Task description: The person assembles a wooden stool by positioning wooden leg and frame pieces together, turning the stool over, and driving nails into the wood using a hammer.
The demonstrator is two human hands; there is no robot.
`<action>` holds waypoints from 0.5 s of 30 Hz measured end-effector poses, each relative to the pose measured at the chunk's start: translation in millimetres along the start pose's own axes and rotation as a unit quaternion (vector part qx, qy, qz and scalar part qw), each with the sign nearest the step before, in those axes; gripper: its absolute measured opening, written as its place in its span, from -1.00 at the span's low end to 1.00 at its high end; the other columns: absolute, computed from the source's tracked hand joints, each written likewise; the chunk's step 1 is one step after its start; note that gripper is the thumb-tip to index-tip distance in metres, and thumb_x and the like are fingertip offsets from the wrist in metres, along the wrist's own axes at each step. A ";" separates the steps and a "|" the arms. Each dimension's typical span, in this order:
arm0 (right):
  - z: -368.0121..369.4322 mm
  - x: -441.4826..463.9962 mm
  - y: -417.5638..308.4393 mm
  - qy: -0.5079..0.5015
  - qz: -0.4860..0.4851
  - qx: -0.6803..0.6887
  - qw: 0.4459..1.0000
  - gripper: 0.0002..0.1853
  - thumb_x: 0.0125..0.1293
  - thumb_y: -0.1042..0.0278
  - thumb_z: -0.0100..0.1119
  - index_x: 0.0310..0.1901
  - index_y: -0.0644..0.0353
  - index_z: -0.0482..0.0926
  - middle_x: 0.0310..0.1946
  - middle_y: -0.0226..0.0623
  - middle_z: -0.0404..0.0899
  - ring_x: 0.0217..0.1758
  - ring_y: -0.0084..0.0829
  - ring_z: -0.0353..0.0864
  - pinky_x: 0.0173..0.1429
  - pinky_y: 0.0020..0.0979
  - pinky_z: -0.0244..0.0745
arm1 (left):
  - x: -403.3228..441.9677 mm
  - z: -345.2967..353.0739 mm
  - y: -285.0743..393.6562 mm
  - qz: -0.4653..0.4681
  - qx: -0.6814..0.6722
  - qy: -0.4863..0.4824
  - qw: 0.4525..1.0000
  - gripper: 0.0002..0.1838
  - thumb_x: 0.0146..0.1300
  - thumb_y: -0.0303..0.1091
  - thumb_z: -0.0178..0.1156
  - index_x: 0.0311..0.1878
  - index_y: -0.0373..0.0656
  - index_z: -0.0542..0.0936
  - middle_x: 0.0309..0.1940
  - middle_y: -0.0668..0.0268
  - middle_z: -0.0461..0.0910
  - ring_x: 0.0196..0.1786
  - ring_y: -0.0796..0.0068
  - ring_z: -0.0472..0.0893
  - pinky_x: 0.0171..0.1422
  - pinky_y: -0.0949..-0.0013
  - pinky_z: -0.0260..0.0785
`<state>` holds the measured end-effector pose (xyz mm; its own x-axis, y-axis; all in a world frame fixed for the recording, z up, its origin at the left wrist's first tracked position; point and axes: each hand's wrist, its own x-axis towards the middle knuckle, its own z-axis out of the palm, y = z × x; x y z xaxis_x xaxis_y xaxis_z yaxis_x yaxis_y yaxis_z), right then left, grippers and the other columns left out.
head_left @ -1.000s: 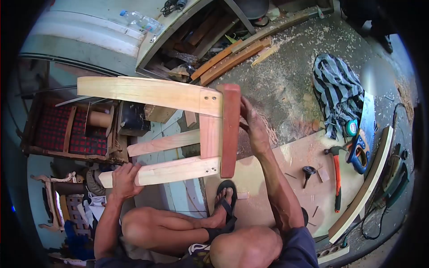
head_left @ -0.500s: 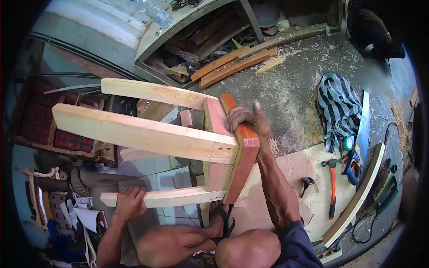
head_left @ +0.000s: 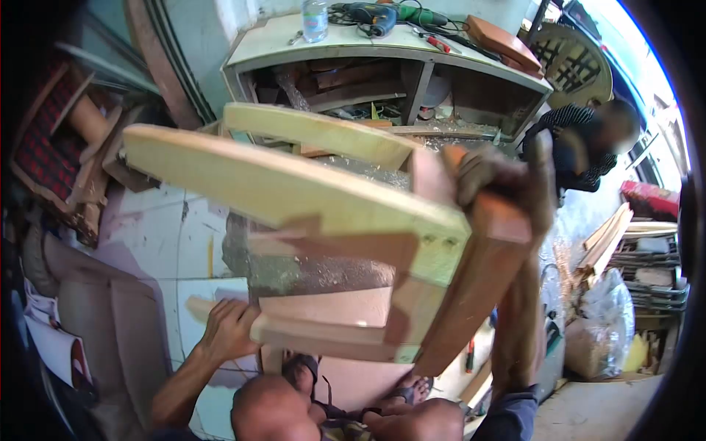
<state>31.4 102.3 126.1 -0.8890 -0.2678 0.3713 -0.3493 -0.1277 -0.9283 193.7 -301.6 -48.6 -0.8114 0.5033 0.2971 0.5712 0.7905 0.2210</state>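
Observation:
A wooden stool (head_left: pixel 309 191), lying on its side in the air above my knees, has pale tapered legs pointing left and a reddish-brown seat (head_left: pixel 478 290) on the right. My left hand (head_left: pixel 229 329) is wrapped round the lowest leg (head_left: pixel 323 334) near its free end. At the upper right, my right hand (head_left: pixel 507 180) grips the seat's edge, thumb pointing up; motion blurs it somewhat. Dark screw or peg holes show where the nearest leg meets the frame.
Behind stands a low white-topped cabinet (head_left: pixel 279 44) bearing a water bottle (head_left: pixel 315 22) and a blue power drill (head_left: pixel 376 20). A person (head_left: pixel 588 143) sits at the right, beyond a plastic bag (head_left: pixel 603 316). A red-checked chair (head_left: pixel 48 147) stands left.
My view has lifted, showing the cabinet top and the person more fully. The stool has come up and right, nearer to me, with both hands still on it.

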 end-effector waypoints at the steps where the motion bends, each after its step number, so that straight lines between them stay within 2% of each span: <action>1: 1.6 8.2 -21.9 -0.003 0.001 -0.017 1.000 -0.03 0.54 -0.46 -0.47 -0.51 0.37 0.60 -0.53 -0.14 0.55 -0.43 -0.35 0.52 -0.20 -0.39 0.43 | 7.6 5.1 6.9 -0.015 -0.051 0.010 0.999 -0.49 -0.31 -0.28 0.52 -0.20 -0.18 0.57 -0.41 0.15 0.54 -0.36 0.06 0.59 -0.20 0.08 0.46; 2: 3.1 16.5 -43.8 -0.007 0.003 -0.034 0.999 -0.04 0.53 -0.47 -0.45 -0.50 0.37 0.60 -0.55 -0.14 0.54 -0.42 -0.37 0.52 -0.20 -0.41 0.42 | 22.4 12.0 9.7 -0.023 -0.096 0.027 0.995 -0.46 -0.33 -0.29 0.51 -0.17 -0.17 0.57 -0.39 0.14 0.54 -0.33 0.05 0.60 -0.17 0.08 0.47; 3: 18.8 27.6 -73.8 0.069 0.062 -0.086 0.992 0.02 0.57 -0.39 -0.64 -0.58 0.44 0.53 -0.54 -0.12 0.46 -0.39 -0.26 0.37 -0.14 -0.36 0.27 | 32.8 22.5 11.9 -0.005 -0.116 0.037 0.992 -0.43 -0.31 -0.29 0.53 -0.13 -0.16 0.56 -0.38 0.15 0.54 -0.32 0.05 0.60 -0.16 0.07 0.47; 4: 0.6 45.2 -85.2 -0.035 0.035 -0.048 0.998 0.02 0.56 -0.41 -0.56 -0.44 0.50 0.62 -0.50 -0.02 0.52 -0.29 -0.14 0.55 -0.09 -0.24 0.41 | 40.9 36.5 16.1 0.012 -0.138 0.045 0.989 -0.40 -0.30 -0.28 0.54 -0.08 -0.15 0.55 -0.36 0.16 0.54 -0.30 0.05 0.60 -0.14 0.07 0.48; 6: 23.2 65.0 -116.3 -0.022 -0.016 -0.154 0.988 -0.01 0.56 -0.42 -0.55 -0.36 0.46 0.63 -0.44 0.01 0.56 -0.25 -0.11 0.58 -0.05 -0.22 0.44 | 66.2 64.7 30.9 0.062 -0.174 0.121 0.975 -0.36 -0.23 -0.25 0.57 -0.01 -0.13 0.53 -0.31 0.17 0.55 -0.27 0.06 0.61 -0.12 0.04 0.49; 7: 39.7 76.9 -125.4 -0.016 -0.041 -0.236 0.971 -0.03 0.55 -0.43 -0.54 -0.32 0.44 0.64 -0.41 0.02 0.57 -0.23 -0.10 0.60 -0.03 -0.21 0.45 | 77.7 81.4 40.5 0.039 -0.210 0.117 0.970 -0.34 -0.22 -0.19 0.61 -0.02 -0.14 0.52 -0.24 0.14 0.56 -0.22 0.03 0.63 -0.07 0.02 0.50; 10: 90.8 119.9 -125.0 -0.053 -0.098 -0.481 0.870 -0.06 0.55 -0.44 -0.52 -0.19 0.38 0.66 -0.32 0.07 0.63 -0.17 -0.05 0.65 0.04 -0.17 0.49 | 118.9 142.4 76.2 0.032 -0.291 0.149 0.944 -0.29 -0.15 -0.11 0.64 0.01 -0.18 0.47 -0.16 0.08 0.57 -0.08 -0.03 0.62 0.04 0.03 0.50; 11: 104.2 133.1 -116.5 -0.078 -0.099 -0.543 0.830 -0.07 0.54 -0.44 -0.51 -0.15 0.35 0.67 -0.29 0.09 0.65 -0.15 -0.04 0.67 0.06 -0.16 0.50 | 129.9 157.9 93.0 -0.019 -0.339 0.144 0.929 -0.31 -0.13 -0.11 0.63 0.01 -0.20 0.49 -0.15 0.09 0.57 -0.06 -0.03 0.61 0.06 0.04 0.49; 12: 115.5 145.0 -104.5 -0.105 -0.087 -0.592 0.795 -0.08 0.54 -0.44 -0.50 -0.11 0.33 0.67 -0.26 0.10 0.67 -0.13 -0.03 0.68 0.08 -0.15 0.51 | 137.8 172.1 109.9 -0.069 -0.386 0.136 0.910 -0.33 -0.10 -0.12 0.62 0.01 -0.22 0.51 -0.14 0.09 0.57 -0.04 -0.03 0.61 0.08 0.05 0.48; 13: 125.2 153.6 -91.5 -0.138 -0.065 -0.629 0.762 -0.09 0.54 -0.45 -0.49 -0.07 0.31 0.68 -0.24 0.12 0.69 -0.11 -0.01 0.70 0.10 -0.14 0.53 | 146.5 189.7 123.6 -0.062 -0.392 0.135 0.908 -0.33 -0.10 -0.12 0.62 0.01 -0.22 0.51 -0.14 0.09 0.57 -0.04 -0.03 0.61 0.08 0.05 0.48; 14: 133.2 156.7 -78.2 -0.177 -0.040 -0.649 0.739 -0.09 0.54 -0.45 -0.48 -0.03 0.29 0.68 -0.21 0.13 0.71 -0.09 0.00 0.72 0.12 -0.13 0.54 | 154.0 207.9 135.3 -0.093 -0.446 0.133 0.880 -0.36 -0.05 -0.15 0.58 0.04 -0.24 0.51 -0.16 0.06 0.59 -0.09 -0.07 0.62 0.05 0.04 0.49; 15: 138.2 160.5 -63.0 -0.269 -0.013 -0.643 0.717 -0.16 0.55 -0.43 -0.50 0.11 0.12 0.68 -0.02 0.19 0.67 0.09 0.17 0.66 0.30 0.00 0.44 | 157.1 217.7 143.8 -0.126 -0.497 0.126 0.849 -0.39 0.00 -0.19 0.55 0.06 -0.25 0.51 -0.19 0.04 0.62 -0.14 -0.11 0.63 0.03 0.02 0.50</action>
<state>-48.4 -64.7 246.9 -0.7557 -0.6546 0.0213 -0.6548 0.7545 -0.0439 121.5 -32.9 -172.4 -0.9427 0.1714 0.2861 0.3073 0.1131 0.9449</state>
